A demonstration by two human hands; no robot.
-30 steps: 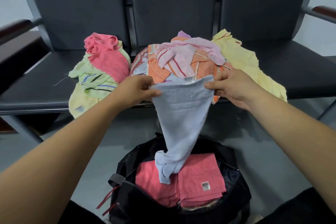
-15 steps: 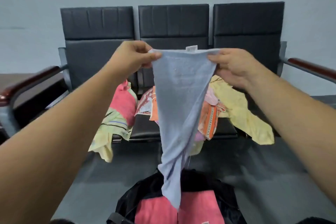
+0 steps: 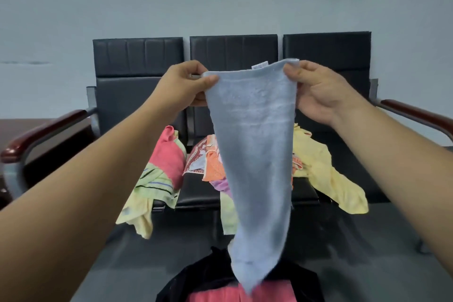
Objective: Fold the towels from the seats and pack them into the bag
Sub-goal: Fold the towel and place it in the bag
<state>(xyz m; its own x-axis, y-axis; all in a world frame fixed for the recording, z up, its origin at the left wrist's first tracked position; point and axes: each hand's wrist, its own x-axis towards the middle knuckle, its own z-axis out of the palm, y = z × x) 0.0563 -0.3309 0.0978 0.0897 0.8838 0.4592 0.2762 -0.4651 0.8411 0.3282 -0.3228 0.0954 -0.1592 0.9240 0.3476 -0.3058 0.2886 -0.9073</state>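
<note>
Towel: light blue terry towel [image 3: 255, 154], dead centre of the frame, held up by its top edge and narrowing to a point at the bottom. A small white tag pokes up from the top edge.
Left hand: left hand [image 3: 183, 86] has its fingers [image 3: 209, 79] pinched on the top left corner.
Right hand: right hand [image 3: 316, 93] pinches the top right corner, same deal.
Bag: open black fabric bag [image 3: 208, 274] at bottom centre with a folded pink towel [image 3: 220, 295] inside. The blue tip hangs right over it, can't tell if it touches.
Seats: row of three black padded seats [image 3: 137, 61] across mid frame. On their surface, a rumpled pink towel [image 3: 166, 154] lies on a green-striped yellow towel [image 3: 157, 184] at left. There's an orange patterned cloth [image 3: 213, 167] in the middle and a pale yellow towel [image 3: 326, 174] drooping off the front at right.
</note>
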